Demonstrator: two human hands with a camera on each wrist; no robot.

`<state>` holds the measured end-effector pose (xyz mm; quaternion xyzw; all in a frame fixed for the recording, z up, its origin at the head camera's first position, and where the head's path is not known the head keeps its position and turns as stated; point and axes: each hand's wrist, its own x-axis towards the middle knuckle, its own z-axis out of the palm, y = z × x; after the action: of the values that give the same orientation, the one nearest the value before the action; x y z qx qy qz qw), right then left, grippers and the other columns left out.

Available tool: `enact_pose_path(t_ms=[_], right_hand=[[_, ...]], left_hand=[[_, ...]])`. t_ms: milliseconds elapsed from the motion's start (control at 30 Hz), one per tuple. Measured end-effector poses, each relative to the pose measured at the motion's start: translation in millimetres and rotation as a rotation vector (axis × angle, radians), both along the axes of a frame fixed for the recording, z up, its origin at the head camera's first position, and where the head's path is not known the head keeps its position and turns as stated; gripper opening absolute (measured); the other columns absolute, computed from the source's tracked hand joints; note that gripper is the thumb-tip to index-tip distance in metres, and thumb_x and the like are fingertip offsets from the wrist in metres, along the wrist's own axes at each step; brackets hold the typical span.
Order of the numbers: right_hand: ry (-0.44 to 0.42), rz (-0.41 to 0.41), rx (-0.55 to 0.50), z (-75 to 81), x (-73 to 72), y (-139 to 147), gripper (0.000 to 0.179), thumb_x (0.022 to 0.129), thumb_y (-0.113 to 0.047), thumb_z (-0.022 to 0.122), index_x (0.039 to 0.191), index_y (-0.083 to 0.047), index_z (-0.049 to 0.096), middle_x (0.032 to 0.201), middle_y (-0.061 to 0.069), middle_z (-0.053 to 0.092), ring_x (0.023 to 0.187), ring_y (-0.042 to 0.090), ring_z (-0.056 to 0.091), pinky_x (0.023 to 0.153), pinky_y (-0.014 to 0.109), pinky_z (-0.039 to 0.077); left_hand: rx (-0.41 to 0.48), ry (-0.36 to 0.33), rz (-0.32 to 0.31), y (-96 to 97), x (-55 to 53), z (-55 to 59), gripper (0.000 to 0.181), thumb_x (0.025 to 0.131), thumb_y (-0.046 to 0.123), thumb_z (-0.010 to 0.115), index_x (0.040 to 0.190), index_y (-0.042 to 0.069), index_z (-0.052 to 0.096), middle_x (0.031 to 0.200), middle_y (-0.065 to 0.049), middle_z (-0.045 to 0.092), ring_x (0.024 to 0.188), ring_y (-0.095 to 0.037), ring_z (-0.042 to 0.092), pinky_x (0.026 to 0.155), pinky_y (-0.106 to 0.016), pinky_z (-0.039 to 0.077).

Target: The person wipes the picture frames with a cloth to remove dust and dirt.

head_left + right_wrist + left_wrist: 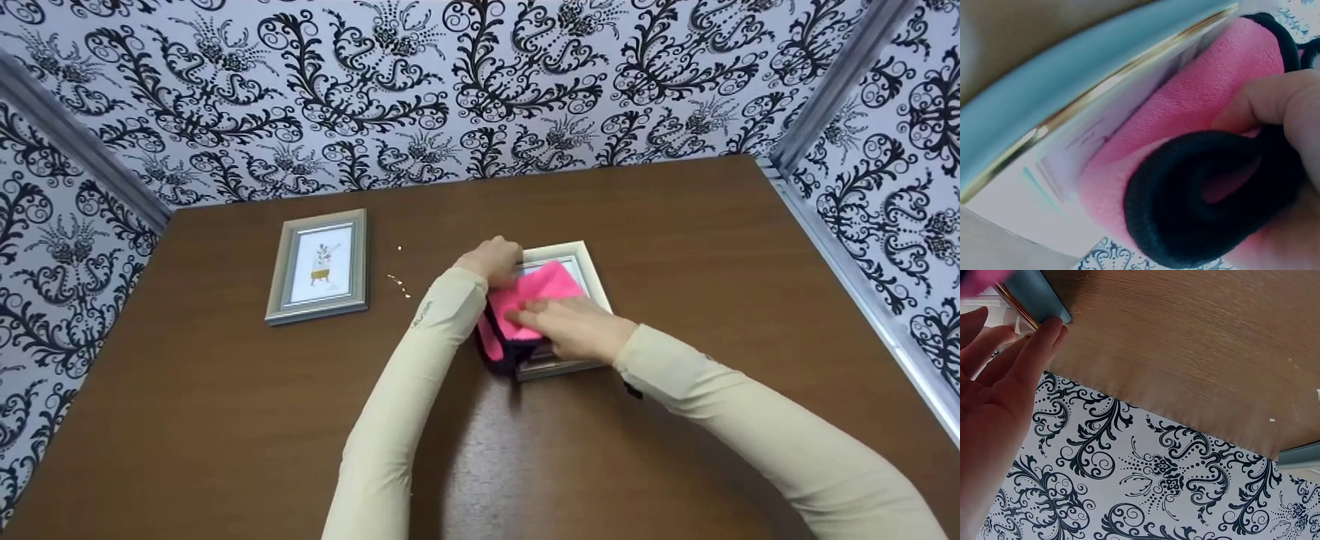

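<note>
A picture frame [598, 289] with a silvery, pale border lies on the brown table, partly covered by a pink cloth [551, 281] with dark edging. My right hand [577, 326] grips the folded cloth against the picture. Up close in the right wrist view, the thumb [1275, 101] presses on the pink cloth [1207, 84], whose black border loops below it. At the frame's far left corner, my left hand [491, 261] holds the edge. The left wrist view shows its bent fingers [1039, 349] at the frame's blue-grey border [1039, 295].
Another framed picture [319, 266], showing a plant in a yellow pot, lies to the left on the table [300, 420]. Several tiny pale bits [400, 283] lie between the two frames. Patterned walls [480, 90] stand behind and at both sides.
</note>
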<state>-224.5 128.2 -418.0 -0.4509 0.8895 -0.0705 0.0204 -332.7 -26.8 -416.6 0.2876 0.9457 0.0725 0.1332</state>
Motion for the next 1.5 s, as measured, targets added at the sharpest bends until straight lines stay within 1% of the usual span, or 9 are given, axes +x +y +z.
enact_pose_path(t_ms=[200,300,433,533,633,867,1033,1167,1500], right_hand=[[0.049,-0.031,0.049,-3.2,3.1,-7.7,0.053,0.079,0.003,0.07,0.13,-0.005,0.058,0.128,0.019,0.058,0.108,0.032,0.06,0.081,0.046,0.053],[0.109,-0.041,0.124,-0.1,22.2,-15.3,0.045,0.081,0.004,0.067,0.124,-0.006,0.062,0.125,0.021,0.059,0.104,0.033,0.062,0.073,0.043,0.055],[0.311,-0.02,0.271,3.8,57.5,-30.1,0.031,0.079,-0.006,0.072,0.109,-0.011,0.069,0.113,0.015,0.064,0.087,0.026,0.062,0.06,0.033,0.054],[0.428,-0.022,0.406,7.1,82.5,-42.1,0.032,0.079,-0.019,0.075,0.111,-0.015,0.071,0.119,0.011,0.063,0.094,0.026,0.061,0.067,0.033,0.053],[0.45,-0.065,0.531,9.1,95.7,-54.0,0.034,0.086,-0.032,0.069,0.118,-0.02,0.07,0.131,0.008,0.058,0.107,0.029,0.058,0.074,0.038,0.052],[0.365,-0.259,0.709,3.3,77.6,-82.1,0.041,0.097,-0.04,0.052,0.132,-0.021,0.061,0.142,0.008,0.05,0.118,0.038,0.054,0.074,0.042,0.054],[0.285,-0.384,0.717,-0.5,54.6,-101.2,0.037,0.1,-0.034,0.047,0.131,-0.021,0.062,0.14,0.012,0.05,0.115,0.042,0.054,0.074,0.043,0.054],[0.235,-0.407,0.73,1.4,46.9,-107.7,0.04,0.101,-0.033,0.043,0.135,-0.019,0.058,0.14,0.012,0.051,0.113,0.042,0.055,0.076,0.043,0.054],[0.39,-0.279,0.726,4.2,103.9,-91.8,0.03,0.095,-0.033,0.058,0.122,-0.027,0.068,0.135,0.006,0.056,0.106,0.034,0.062,0.053,0.027,0.048]], left_hand=[[0.032,0.013,0.006,1.8,0.9,-2.5,0.026,0.097,0.023,0.056,0.088,0.003,0.071,0.097,-0.017,0.068,0.091,-0.033,0.064,0.079,-0.045,0.051],[0.041,-0.006,0.01,1.6,0.6,-4.6,0.031,0.098,0.029,0.055,0.085,0.004,0.069,0.092,-0.016,0.069,0.089,-0.032,0.065,0.08,-0.043,0.051],[0.028,-0.014,0.023,1.3,1.9,-4.9,0.027,0.094,0.029,0.063,0.092,0.003,0.069,0.095,-0.016,0.068,0.091,-0.031,0.064,0.082,-0.042,0.051],[-0.002,0.012,0.025,0.5,3.2,-4.6,0.025,0.087,0.021,0.07,0.103,0.001,0.067,0.103,-0.018,0.065,0.095,-0.032,0.062,0.083,-0.044,0.051],[-0.015,0.024,0.018,-0.6,4.2,-4.9,0.032,0.083,0.017,0.074,0.109,0.0,0.065,0.106,-0.019,0.063,0.096,-0.033,0.062,0.083,-0.044,0.051],[0.002,0.033,-0.011,-0.3,3.5,-7.5,0.034,0.082,0.02,0.077,0.108,-0.001,0.065,0.102,-0.019,0.065,0.096,-0.032,0.062,0.083,-0.043,0.051],[-0.002,0.04,0.005,1.2,2.3,-7.4,0.023,0.084,0.01,0.07,0.104,-0.001,0.068,0.106,-0.021,0.064,0.098,-0.035,0.063,0.082,-0.045,0.051],[-0.003,0.038,0.021,3.2,1.3,-7.5,0.019,0.085,0.007,0.066,0.103,-0.001,0.069,0.106,-0.021,0.064,0.097,-0.035,0.063,0.08,-0.045,0.051],[-0.005,0.022,0.053,4.9,1.9,-8.0,0.032,0.08,0.014,0.078,0.106,-0.001,0.069,0.107,-0.02,0.065,0.094,-0.032,0.063,0.081,-0.042,0.052]])
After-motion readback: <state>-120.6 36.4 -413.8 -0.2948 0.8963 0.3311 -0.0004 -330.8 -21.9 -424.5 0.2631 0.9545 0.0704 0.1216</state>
